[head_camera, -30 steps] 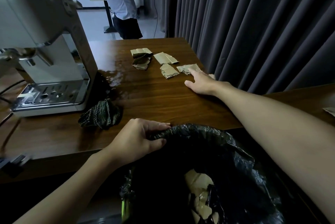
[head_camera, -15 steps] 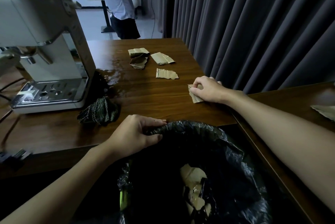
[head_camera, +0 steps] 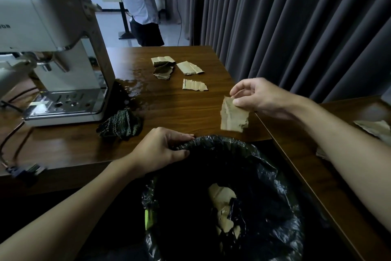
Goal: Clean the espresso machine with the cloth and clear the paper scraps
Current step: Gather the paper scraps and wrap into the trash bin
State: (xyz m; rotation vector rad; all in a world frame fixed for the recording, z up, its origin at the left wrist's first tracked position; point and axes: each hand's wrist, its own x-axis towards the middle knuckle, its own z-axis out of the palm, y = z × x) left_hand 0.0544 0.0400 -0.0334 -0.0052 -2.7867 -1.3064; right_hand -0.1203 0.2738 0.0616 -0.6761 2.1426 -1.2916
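Clearing scraps: the right hand is pinching a paper scrap above the counter edge, the left hand is gripping the bin liner rim, and the next move is likely calling for release over the opening.

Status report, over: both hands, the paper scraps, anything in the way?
Left hand grips bin bag rim. Right hand pinches one paper scrap above the table. More scraps lie on table. Nothing between scrap and bag.
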